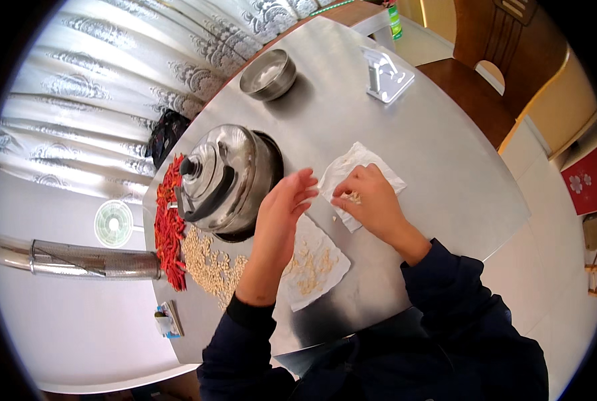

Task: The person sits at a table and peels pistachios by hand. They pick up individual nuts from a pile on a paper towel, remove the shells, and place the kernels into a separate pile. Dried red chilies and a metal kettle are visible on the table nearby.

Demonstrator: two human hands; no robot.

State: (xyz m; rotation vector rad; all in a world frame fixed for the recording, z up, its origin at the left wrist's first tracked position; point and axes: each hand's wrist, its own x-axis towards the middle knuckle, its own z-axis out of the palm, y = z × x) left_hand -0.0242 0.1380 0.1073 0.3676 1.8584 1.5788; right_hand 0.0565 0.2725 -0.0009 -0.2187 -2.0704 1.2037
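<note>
My left hand (pixel 286 204) is held above the table beside the kettle, fingers stretched out and a little apart, with nothing in it. Over a crumpled white tissue (pixel 340 168) my right hand (pixel 376 206) has its fingers curled toward the thumb in a pinch. Small pale bits (pixel 354 198) show between thumb and fingers; I cannot tell whether they are held or lie on the tissue. A second white tissue (pixel 303 296) lies partly behind my left forearm, with pale yellowish flakes (pixel 314 266) scattered on it. To its left spreads a pile of pale seeds (pixel 208 262).
A large steel kettle (pixel 218 174) with black handles stands left of my hands. Red dried chillies (pixel 170 234) lie along the left edge. Farther off are stacked metal bowls (pixel 268 75) and a white stand (pixel 387 77). A wooden chair (pixel 469 80) stands beyond the table's right edge.
</note>
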